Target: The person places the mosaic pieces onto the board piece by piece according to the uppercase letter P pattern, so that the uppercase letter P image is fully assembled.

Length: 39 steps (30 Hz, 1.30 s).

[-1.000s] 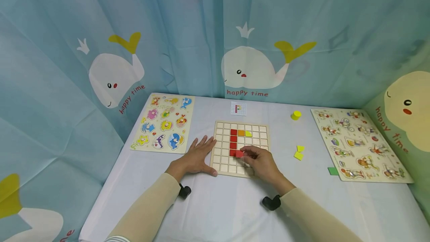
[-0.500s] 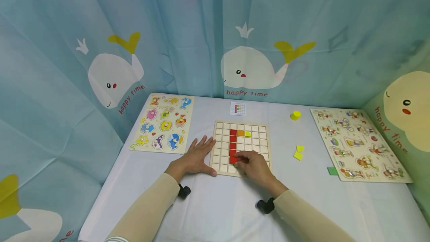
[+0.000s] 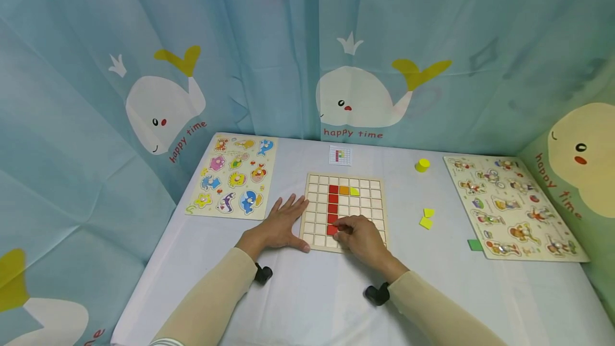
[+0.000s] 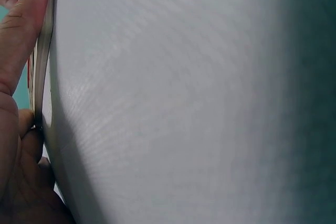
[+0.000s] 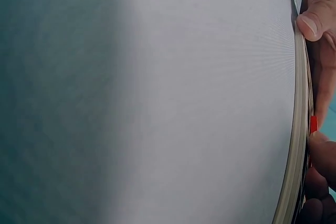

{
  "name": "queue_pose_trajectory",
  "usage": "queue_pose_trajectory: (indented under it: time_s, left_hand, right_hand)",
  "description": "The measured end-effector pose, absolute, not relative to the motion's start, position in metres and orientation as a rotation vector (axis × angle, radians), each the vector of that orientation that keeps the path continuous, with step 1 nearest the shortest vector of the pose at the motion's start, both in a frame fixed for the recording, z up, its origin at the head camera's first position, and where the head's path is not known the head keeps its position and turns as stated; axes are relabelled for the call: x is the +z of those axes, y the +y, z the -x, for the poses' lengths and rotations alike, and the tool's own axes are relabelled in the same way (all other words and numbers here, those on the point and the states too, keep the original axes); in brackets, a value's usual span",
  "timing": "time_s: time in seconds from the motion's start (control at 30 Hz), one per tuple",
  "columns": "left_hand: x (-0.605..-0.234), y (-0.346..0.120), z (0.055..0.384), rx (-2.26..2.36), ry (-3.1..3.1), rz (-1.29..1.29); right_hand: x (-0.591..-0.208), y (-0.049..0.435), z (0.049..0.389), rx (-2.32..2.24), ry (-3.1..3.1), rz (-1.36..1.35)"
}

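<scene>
A wooden grid board (image 3: 320,242) lies in the middle of the table. A column of red square tiles (image 3: 333,198) runs down it, with an orange tile (image 3: 344,190) and a yellow quarter-round tile (image 3: 354,191) in a row at its top right. My right hand (image 3: 363,239) pinches the lowest red tile (image 3: 332,229) at the column's foot. In the right wrist view that red tile (image 5: 314,123) stands slightly above the board beside the thumb. Fingers spread, my left hand (image 3: 280,224) rests against the board's left edge, the thumb at its lower left corner.
A small printed pattern card (image 3: 340,155) lies behind the board. Right of it are a yellow cylinder (image 3: 423,165) and two yellow tiles (image 3: 426,223). Animal puzzle boards (image 3: 269,175) (image 3: 454,175) flank the table, and a green piece (image 3: 474,245) shows beside the right-hand one.
My right hand has moved left and toward me with the red tile, bringing it from the column's right side to its lower end. The left hand has stayed in place.
</scene>
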<state>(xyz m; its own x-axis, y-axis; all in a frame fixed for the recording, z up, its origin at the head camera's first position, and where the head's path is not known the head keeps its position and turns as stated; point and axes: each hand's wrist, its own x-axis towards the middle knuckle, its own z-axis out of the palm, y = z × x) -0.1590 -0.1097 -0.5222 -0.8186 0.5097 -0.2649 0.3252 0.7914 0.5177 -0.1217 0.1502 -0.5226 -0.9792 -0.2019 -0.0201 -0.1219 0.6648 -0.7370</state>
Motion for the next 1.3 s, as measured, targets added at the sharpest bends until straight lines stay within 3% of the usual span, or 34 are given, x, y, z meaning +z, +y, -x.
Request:
queue_pose_trajectory:
  time_s: [1.3]
  left_hand:
    - [-0.5257, -0.1107, 0.1607, 0.627, 2.59, -0.649]
  right_hand:
    - [-0.522, 0.1555, 0.1233, -1.281, 2.713, 0.204]
